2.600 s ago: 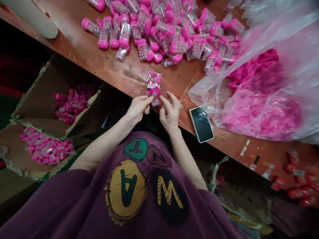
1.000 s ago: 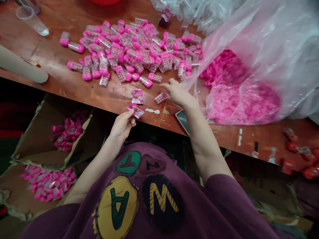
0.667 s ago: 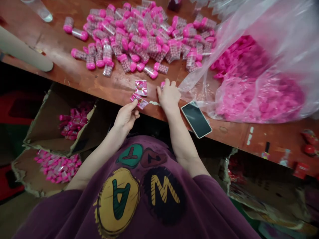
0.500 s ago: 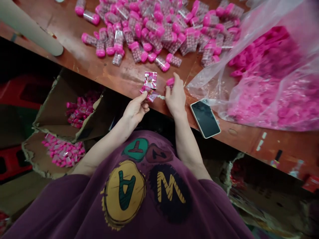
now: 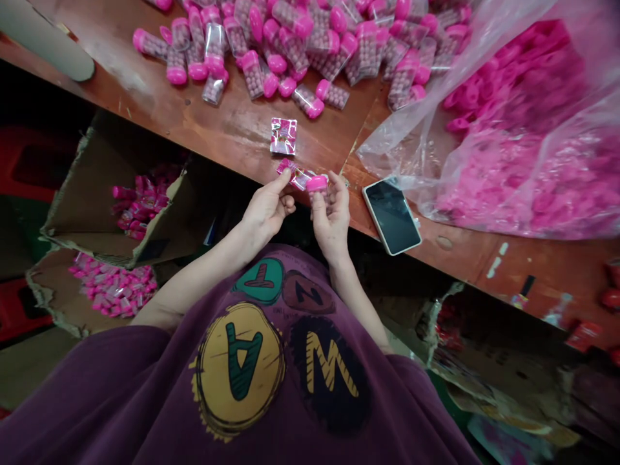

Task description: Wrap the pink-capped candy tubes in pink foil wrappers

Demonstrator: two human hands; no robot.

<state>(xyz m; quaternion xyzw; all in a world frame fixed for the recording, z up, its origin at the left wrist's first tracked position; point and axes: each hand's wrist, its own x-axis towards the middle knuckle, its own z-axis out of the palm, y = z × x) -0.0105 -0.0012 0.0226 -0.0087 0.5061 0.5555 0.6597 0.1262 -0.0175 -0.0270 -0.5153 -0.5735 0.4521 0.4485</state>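
Your left hand point(image 5: 267, 208) pinches a pink printed wrapper point(image 5: 301, 178) while your right hand point(image 5: 332, 223) grips a pink-capped pellet bottle point(image 5: 318, 185) just beside it, with more bottles point(image 5: 322, 39) heaped on the worktop point(image 5: 232, 137) beyond both hands.

Table point(image 5: 232, 142): worn, semi-glossy wood. Along its near edge: held packet point(image 5: 299, 177), glossy printed film; held bottle point(image 5: 318, 186), smooth plastic, shiny at its capped end; phone point(image 5: 393, 216), smooth, glass-like. Shirt point(image 5: 285, 394): matt cloth.
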